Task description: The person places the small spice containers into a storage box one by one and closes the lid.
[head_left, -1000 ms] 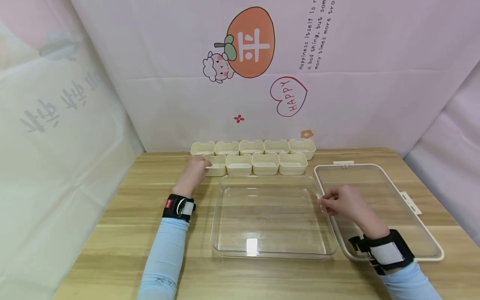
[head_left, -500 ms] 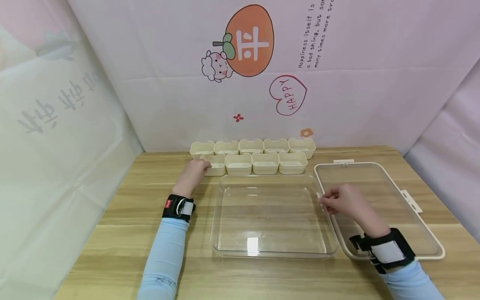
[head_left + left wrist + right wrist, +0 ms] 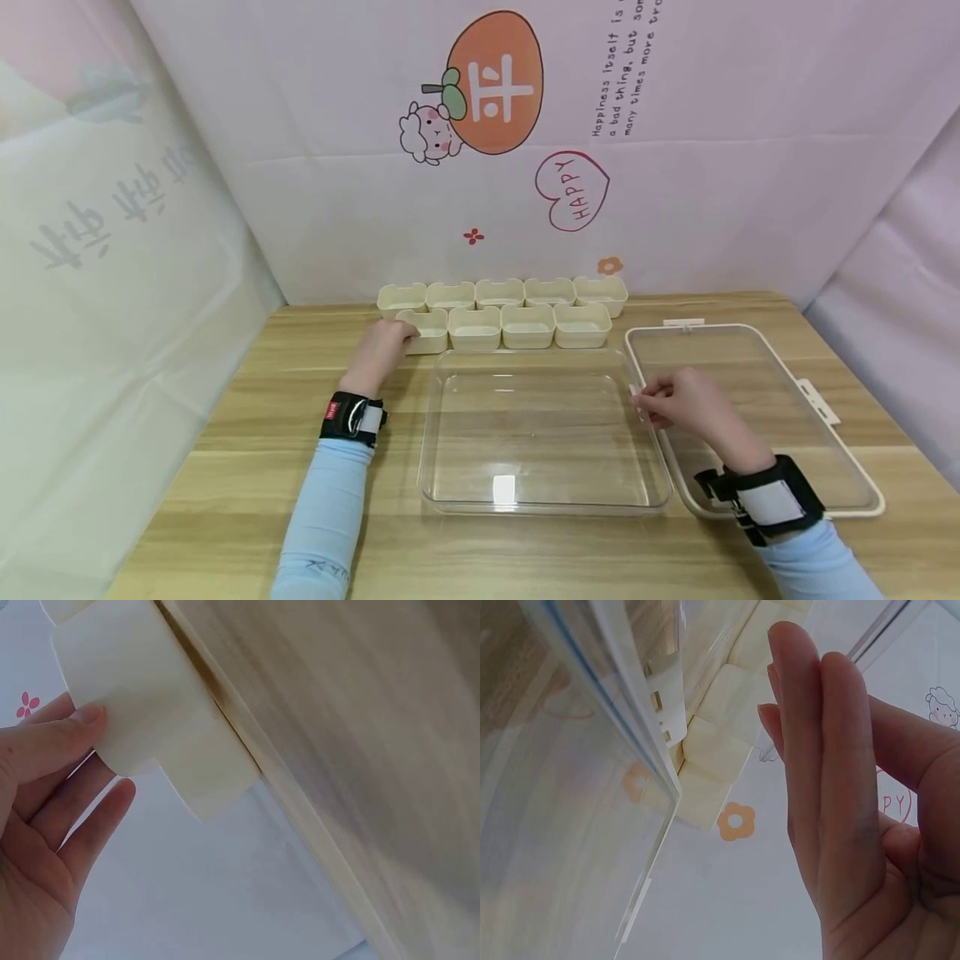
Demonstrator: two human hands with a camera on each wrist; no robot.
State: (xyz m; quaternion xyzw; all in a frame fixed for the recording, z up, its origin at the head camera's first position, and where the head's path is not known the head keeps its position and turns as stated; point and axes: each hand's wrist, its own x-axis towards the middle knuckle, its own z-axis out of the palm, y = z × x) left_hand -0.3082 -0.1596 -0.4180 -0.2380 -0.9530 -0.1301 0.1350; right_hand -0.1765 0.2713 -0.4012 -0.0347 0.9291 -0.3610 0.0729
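Observation:
My left hand [image 3: 377, 354] pinches the left end of a small cream bin [image 3: 429, 333], the leftmost of the front row. In the left wrist view, the thumb presses the outer wall of that bin [image 3: 150, 690], and fingers pass behind its edge. A shallow clear plastic box [image 3: 536, 433] lies in front of the bins. At its right rim, my right hand [image 3: 686, 404] pinches with thumb and fingertips. From the right wrist, the fingers of this hand [image 3: 840, 780] look nearly straight, partly hiding the thumb and the rim.
A clear lid with a white frame [image 3: 757, 329] and a white side clip [image 3: 817, 400] lies right of the box on the wooden table [image 3: 247, 425]. Several more cream bins [image 3: 501, 293] form two rows against the printed cloth backdrop [image 3: 337, 225].
My left hand's fingers have shifted slightly toward me, and the bin in them has edged a little nearer. The right hand holds its place at the box rim. The head view has drifted slightly.

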